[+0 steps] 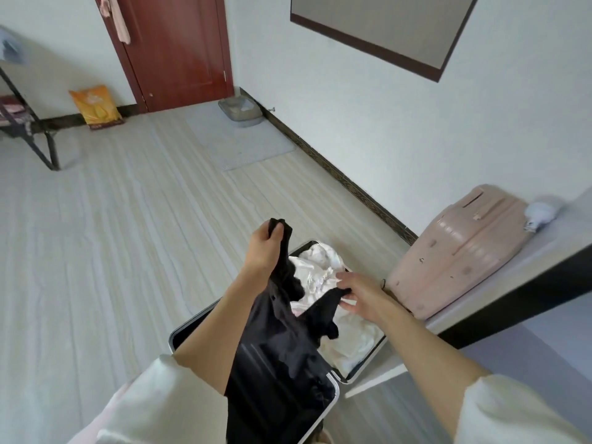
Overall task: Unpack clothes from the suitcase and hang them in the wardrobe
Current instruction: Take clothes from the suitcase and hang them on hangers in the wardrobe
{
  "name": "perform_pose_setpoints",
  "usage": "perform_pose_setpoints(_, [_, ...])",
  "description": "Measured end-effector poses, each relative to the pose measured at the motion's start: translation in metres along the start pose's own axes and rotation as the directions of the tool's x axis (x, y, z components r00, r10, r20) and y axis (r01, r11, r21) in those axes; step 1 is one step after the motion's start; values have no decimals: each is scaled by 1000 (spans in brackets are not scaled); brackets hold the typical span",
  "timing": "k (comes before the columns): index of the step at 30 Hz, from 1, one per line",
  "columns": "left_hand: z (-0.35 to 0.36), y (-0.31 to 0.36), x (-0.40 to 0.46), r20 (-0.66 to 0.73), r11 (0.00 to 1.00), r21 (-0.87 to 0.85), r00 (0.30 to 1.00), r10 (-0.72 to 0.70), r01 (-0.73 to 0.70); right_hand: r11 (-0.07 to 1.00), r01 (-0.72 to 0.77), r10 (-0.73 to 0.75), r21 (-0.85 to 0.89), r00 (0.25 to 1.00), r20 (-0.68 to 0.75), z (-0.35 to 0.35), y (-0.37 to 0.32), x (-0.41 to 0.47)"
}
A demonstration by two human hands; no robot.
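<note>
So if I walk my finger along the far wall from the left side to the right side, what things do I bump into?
Black metal rack → orange bag → red-brown door → grey tray → dark-framed board → pink suitcase.

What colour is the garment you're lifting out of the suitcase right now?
Black. The head view shows the garment held up by the left hand.

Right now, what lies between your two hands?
In the head view, the black garment spans them: the left hand holds one bunched end up, the right hand pinches another part. Behind that stretch, white clothes lie in the open suitcase.
</note>
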State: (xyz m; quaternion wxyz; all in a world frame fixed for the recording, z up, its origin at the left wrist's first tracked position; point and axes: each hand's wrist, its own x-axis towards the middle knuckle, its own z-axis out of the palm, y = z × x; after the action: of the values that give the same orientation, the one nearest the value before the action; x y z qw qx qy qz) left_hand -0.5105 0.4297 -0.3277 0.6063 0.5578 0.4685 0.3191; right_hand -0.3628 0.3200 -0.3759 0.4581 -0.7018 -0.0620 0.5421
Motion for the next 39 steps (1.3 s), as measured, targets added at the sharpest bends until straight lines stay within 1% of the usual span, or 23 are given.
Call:
perform_pose_setpoints(2, [-5,1,-4,-20,998,44,999,37,-36,996,73,-76,-61,996,-56,3,-3,1])
perform_pose_setpoints(4, [-13,3,-5,-12,998,55,999,41,-40,957,152,-174,-246,982,-69,4,-13,1])
perform_pose_setpoints(6, [-20,5,-6,5,998,62,1000,18,-19,869,207,-235,-450,972,-6,5,-20,-2])
perform_pose_setpoints(8, [-26,7,-8,27,999,41,1000,-7,6,762,272,-264,-587,959,100,8,-24,-5])
perform_pose_setpoints(10, [-28,10,-10,56,1000,-13,998,-20,21,708,346,-297,-615,937,185,13,-29,-8])
perform_pose_setpoints(12, [-28,18,-12,90,996,-88,996,-18,26,710,414,-311,-570,910,273,20,-32,-11])
perform_pose_setpoints(15, [-25,39,-16,152,984,-174,988,2,25,721,494,-351,-486,865,358,26,-39,-16])
perform_pose_setpoints(17, [-23,50,-18,171,976,-217,985,34,4,727,496,-330,-476,859,391,26,-42,-17])
perform_pose_setpoints(18, [-20,57,-22,171,974,-226,984,52,-12,710,482,-305,-513,867,393,22,-43,-20])
perform_pose_setpoints(19, [-20,59,-22,159,971,-238,986,57,-17,668,460,-259,-585,881,396,21,-41,-19])
perform_pose_setpoints(21, [-15,62,-28,141,975,-221,989,54,-22,569,424,-208,-705,903,376,12,-32,-22])
perform_pose_setpoints(22, [-13,60,-31,139,982,-191,990,36,-8,559,417,-218,-716,908,359,9,-26,-24])
perform_pose_setpoints(24, [-6,49,-40,170,995,-82,984,-47,62,590,448,-294,-672,894,338,-5,-9,-37])
perform_pose_setpoints(25, [-3,41,-44,211,993,-10,971,-113,117,585,477,-340,-656,879,335,-12,-1,-44])
perform_pose_setpoints(26, [1,32,-46,273,979,75,941,-201,187,568,512,-382,-644,858,345,-21,6,-53])
perform_pose_setpoints(28, [11,11,-55,367,897,322,833,-414,304,534,558,-418,-635,827,376,-41,22,-67])
perform_pose_setpoints(29, [16,-2,-59,381,832,462,778,-500,308,525,575,-424,-628,816,393,-51,29,-72])
perform_pose_setpoints(31, [37,-23,-76,404,701,681,690,-601,212,527,572,-400,-629,820,410,-76,40,-86])
perform_pose_setpoints(32, [46,-31,-85,425,669,724,655,-624,168,533,567,-377,-628,824,423,-84,41,-93])
perform_pose_setpoints(33, [56,-36,-96,459,673,720,611,-645,169,552,558,-363,-620,830,424,-96,44,-98])
perform_pose_setpoints(35, [88,-41,-122,514,709,654,533,-672,264,619,528,-359,-582,849,388,-130,53,-112])
perform_pose_setpoints(37, [117,-48,-139,540,732,606,513,-667,312,691,491,-359,-531,870,338,-165,61,-125])
perform_pose_setpoints(39, [158,-54,-157,587,759,572,492,-643,310,746,464,-382,-478,886,264,-210,73,-142])
